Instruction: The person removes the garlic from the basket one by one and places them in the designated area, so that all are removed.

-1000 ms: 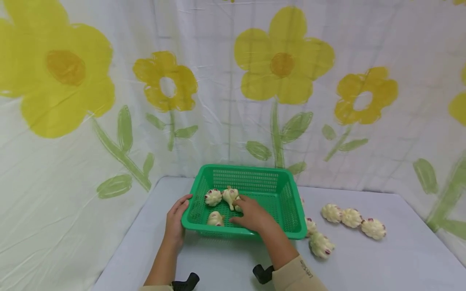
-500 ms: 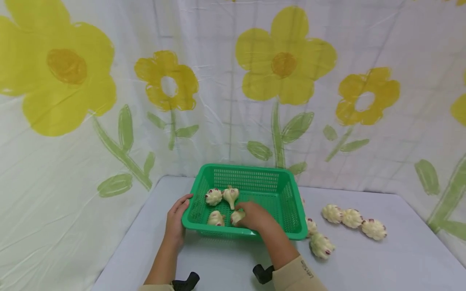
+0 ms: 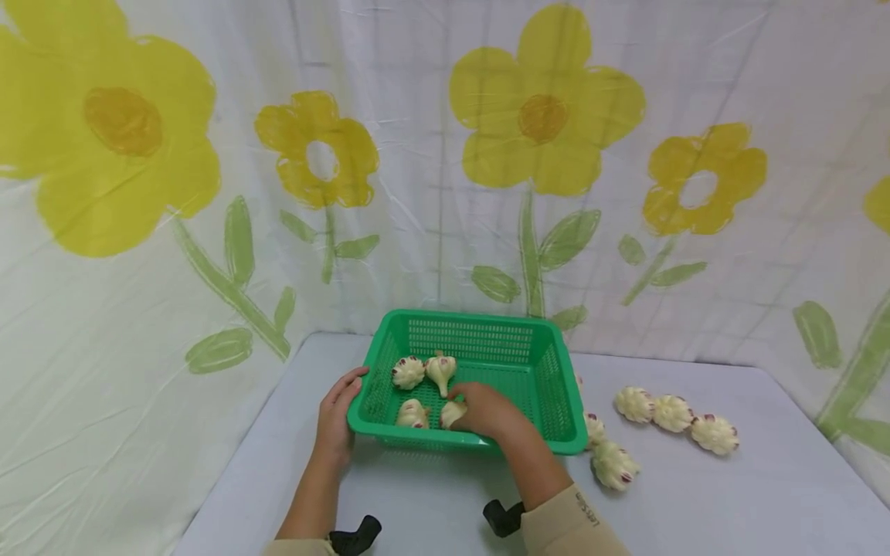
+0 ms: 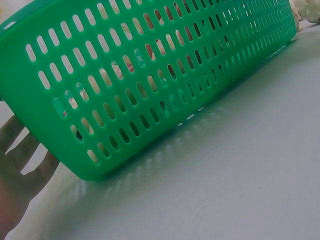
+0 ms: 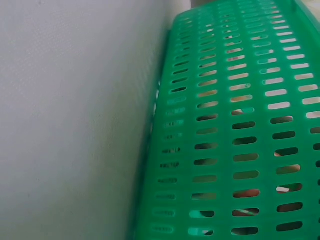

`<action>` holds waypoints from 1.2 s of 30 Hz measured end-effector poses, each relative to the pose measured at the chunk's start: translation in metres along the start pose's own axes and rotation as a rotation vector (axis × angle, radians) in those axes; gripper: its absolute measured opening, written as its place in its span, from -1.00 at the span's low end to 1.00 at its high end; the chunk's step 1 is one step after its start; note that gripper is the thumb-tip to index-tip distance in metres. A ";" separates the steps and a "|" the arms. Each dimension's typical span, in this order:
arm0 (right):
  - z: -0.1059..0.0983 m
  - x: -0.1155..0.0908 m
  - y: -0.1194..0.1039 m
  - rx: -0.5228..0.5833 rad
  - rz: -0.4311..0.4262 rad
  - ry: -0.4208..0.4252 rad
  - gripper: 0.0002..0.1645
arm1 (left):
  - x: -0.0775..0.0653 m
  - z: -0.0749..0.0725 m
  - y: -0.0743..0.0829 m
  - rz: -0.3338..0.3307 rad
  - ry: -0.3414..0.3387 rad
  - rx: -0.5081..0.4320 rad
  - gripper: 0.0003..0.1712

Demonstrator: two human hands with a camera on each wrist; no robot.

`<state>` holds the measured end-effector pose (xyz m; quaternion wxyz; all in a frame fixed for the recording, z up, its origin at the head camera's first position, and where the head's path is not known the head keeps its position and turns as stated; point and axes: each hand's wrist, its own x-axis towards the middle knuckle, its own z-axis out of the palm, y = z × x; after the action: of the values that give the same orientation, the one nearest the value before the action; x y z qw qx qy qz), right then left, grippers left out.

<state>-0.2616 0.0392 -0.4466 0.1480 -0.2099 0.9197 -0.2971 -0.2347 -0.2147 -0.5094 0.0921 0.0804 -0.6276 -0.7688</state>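
A green plastic basket (image 3: 480,440) stands on the table with several garlic bulbs inside. My left hand (image 3: 337,421) rests against the basket's left end; in the left wrist view its spread fingers (image 4: 37,172) touch the outer wall. My right hand (image 3: 490,411) reaches over the front rim and holds a garlic bulb (image 3: 452,415) on the basket floor, partly covering it. To its left lies another bulb (image 3: 413,415). Behind them are a bulb with purple specks (image 3: 408,373) and one with its stem toward me (image 3: 441,371). In the right wrist view the basket wall (image 5: 225,125) hides the hand.
Right of the basket, garlic bulbs (image 3: 615,466) lie close to its wall. Farther right, a row of bulbs (image 3: 672,415) sits on the white table (image 3: 681,502). A white curtain (image 3: 417,255) with yellow flowers hangs behind the table.
My right hand has drawn the garlic bulb toward the basket's front, beside the front-left bulb. My left hand stays at the basket's left end. The view has tilted slightly.
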 end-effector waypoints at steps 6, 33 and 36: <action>-0.001 0.000 0.003 -0.014 -0.048 0.053 -0.33 | 0.001 0.001 0.000 -0.010 -0.005 -0.006 -0.51; 0.003 -0.015 0.010 -0.120 -0.473 0.828 -0.34 | -0.001 -0.001 0.001 -0.026 -0.006 0.026 -0.49; 0.002 -0.025 0.013 -0.014 -0.398 0.859 -0.30 | -0.001 -0.001 0.002 -0.029 -0.011 0.036 -0.50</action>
<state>-0.2430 0.0596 -0.4528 -0.3068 -0.2411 0.8415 -0.3736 -0.2338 -0.2159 -0.5079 0.0759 0.0867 -0.6406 -0.7592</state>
